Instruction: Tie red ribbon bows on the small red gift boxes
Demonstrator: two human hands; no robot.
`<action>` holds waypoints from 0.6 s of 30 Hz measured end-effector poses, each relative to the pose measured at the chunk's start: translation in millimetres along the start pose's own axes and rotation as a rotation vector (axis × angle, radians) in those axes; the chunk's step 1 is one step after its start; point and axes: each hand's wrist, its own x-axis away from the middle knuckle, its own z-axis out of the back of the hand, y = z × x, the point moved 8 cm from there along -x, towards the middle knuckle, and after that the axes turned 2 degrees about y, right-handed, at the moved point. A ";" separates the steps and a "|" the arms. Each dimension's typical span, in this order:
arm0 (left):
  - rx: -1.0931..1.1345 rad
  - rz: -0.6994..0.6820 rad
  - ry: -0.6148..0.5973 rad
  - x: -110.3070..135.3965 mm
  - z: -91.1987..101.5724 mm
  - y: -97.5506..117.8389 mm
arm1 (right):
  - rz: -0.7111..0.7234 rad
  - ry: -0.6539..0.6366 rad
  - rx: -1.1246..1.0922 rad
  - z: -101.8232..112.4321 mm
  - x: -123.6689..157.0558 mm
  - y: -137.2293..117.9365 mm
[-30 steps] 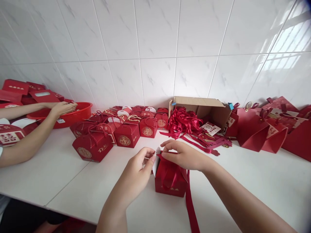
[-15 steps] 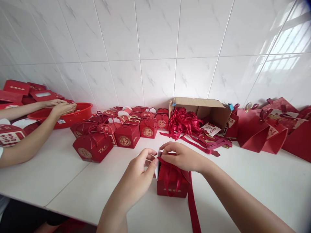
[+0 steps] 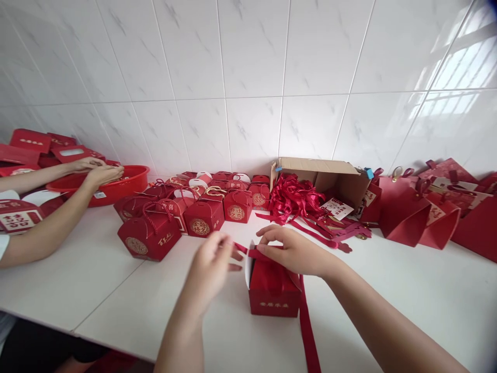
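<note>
A small red gift box point(image 3: 274, 300) with gold lettering stands upright on the white table in front of me. Its white-lined side flap point(image 3: 248, 272) sticks up on the left. My left hand point(image 3: 213, 269) is left of the box, thumb and finger pinched on an end of red ribbon point(image 3: 240, 248) that stretches from the box top. My right hand point(image 3: 285, 249) rests over the box top, its fingertips closed on the box's upper edge and the ribbon there. From the box's right side the ribbon's long tail point(image 3: 308, 331) hangs down toward the table's near edge.
Several finished red boxes point(image 3: 149, 235) stand back left. A cardboard carton point(image 3: 345, 181) with tangled red ribbons point(image 3: 293, 196) lies against the tiled wall. Red bags point(image 3: 404, 207) stand at right. On the left, another person's hands point(image 3: 99, 171) work over a red basin point(image 3: 134, 181).
My left hand has moved left, away from the box, drawing the ribbon end out with it. My right hand stays on the box top. The other person's hands have barely shifted.
</note>
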 end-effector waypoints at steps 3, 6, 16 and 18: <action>0.331 -0.118 0.488 1.4 57.4 5.7 | -0.041 0.091 0.039 20.4 2.5 4.2; 0.368 -0.269 0.913 20.3 94.0 11.1 | -0.085 0.170 0.132 43.6 7.7 7.5; -0.219 -0.073 -0.248 -2.7 -25.2 -6.5 | -0.284 -0.145 0.243 44.6 46.2 38.9; -0.274 -0.047 -0.401 1.3 -39.1 -13.3 | -0.292 -0.132 0.161 36.6 51.5 45.8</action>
